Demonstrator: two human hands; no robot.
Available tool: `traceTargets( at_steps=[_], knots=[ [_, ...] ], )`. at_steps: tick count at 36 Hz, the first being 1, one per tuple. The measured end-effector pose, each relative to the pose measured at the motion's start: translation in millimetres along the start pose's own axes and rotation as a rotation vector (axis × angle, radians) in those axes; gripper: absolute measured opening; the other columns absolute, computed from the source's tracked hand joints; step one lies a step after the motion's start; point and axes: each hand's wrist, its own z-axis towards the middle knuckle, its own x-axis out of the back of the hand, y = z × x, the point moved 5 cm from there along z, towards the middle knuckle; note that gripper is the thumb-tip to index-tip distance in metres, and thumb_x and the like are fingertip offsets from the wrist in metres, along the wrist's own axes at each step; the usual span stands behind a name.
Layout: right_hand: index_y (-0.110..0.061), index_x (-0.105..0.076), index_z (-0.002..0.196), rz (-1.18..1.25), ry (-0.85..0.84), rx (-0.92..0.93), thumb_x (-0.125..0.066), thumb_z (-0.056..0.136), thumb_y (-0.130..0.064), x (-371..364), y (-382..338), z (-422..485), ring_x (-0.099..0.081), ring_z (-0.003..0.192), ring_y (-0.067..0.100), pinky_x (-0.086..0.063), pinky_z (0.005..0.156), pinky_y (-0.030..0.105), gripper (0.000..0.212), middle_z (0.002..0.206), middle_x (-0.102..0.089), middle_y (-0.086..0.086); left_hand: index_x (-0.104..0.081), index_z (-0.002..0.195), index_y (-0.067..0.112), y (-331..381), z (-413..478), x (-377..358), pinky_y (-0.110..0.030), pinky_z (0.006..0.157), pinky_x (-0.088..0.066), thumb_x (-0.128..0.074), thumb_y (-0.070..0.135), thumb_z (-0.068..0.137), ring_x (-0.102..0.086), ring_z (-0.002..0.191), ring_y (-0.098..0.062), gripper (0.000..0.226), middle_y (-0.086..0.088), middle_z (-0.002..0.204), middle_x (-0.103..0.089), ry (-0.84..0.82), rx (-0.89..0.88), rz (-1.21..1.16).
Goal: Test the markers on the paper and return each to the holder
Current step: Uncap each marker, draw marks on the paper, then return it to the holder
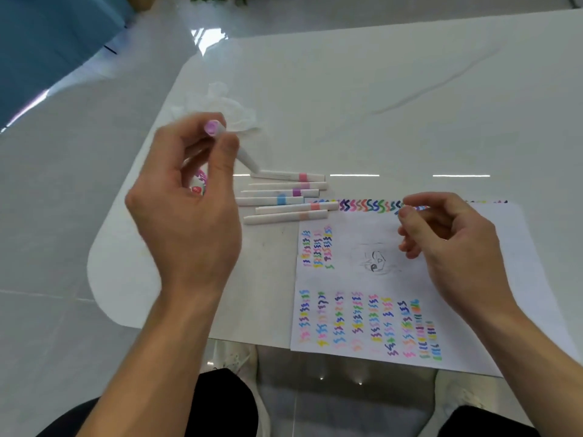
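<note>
Head view: your left hand (189,197) pinches the light, stiff marker (246,158) near its top end — a sound hold on a slick barrel — while your right hand (441,238) hangs loosely curled, seemingly empty.

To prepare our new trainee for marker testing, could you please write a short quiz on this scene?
1. True or false: the left hand grips a marker with a lilac end.
2. How many markers lie loose in a row on the table? A four, B six, C nine.
3. Fill in: the crumpled white thing beyond the left hand is a ____.

Key: 1 true; 2 B; 3 tissue.
</note>
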Motion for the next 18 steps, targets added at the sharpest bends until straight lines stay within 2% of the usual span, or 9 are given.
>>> traceTargets(
  at_steps=[5,9,11,15,18],
  knots=[
    [-0.03,-0.068,0.11,-0.096,-0.009,0.049,-0.07,0.095,-0.036,-4.2,-2.1,-2.4,-0.071,0.074,0.012,-0.059,0.066,0.028,0.016,0.088,-0.073,-0.007,-0.067,0.116,0.015,-2.3,5.0,18.8,-0.029,0.081,-0.057,-0.058,0.029,0.103,-0.067,0.1,-0.015,0.022,0.006,0.107,-0.068,0.098,-0.082,0.12],
    [-0.029,-0.064,0.114,-0.234,-0.015,0.195,-0.073,0.094,-0.028,-8.9,-11.1,-7.0,-0.066,0.081,0.005,-0.052,0.067,0.016,0.022,0.087,-0.068,-0.013,-0.064,0.119,0.022,-4.6,7.5,27.8,-0.03,0.082,-0.057,-0.056,0.028,0.103,-0.066,0.102,-0.014,0.018,0.007,0.106,-0.066,0.104,-0.129,0.143],
    [-0.027,-0.063,0.118,-0.303,-0.049,0.247,-0.072,0.093,-0.028,-13.1,-12.8,-9.1,-0.065,0.083,0.004,-0.052,0.069,0.015,0.027,0.089,-0.066,-0.016,-0.064,0.12,0.022,-6.3,8.5,31.0,-0.033,0.083,-0.057,-0.055,0.03,0.104,-0.066,0.104,-0.015,0.02,0.003,0.108,-0.066,0.094,-0.147,0.168],
    [-0.026,-0.062,0.121,-0.386,-0.097,0.28,-0.069,0.092,-0.034,-18.2,-10.7,-10.4,-0.064,0.084,0.002,-0.051,0.065,0.012,0.031,0.09,-0.063,-0.018,-0.066,0.12,0.017,-14.1,8.6,32.9,-0.038,0.082,-0.058,-0.052,0.032,0.105,-0.065,0.104,-0.011,0.025,0.005,0.11,-0.066,0.069,-0.14,0.239],
    [-0.025,-0.063,0.122,-0.408,-0.105,0.285,-0.069,0.093,-0.034,-20.2,-9.2,-9.7,-0.064,0.081,0.001,-0.047,0.064,0.008,0.031,0.089,-0.061,-0.021,-0.065,0.124,0.021,-22.8,7.6,31.5,-0.038,0.085,-0.058,-0.053,0.034,0.104,-0.066,0.103,-0.009,0.026,0.006,0.11,-0.068,0.016,-0.096,0.29]
  ],
)
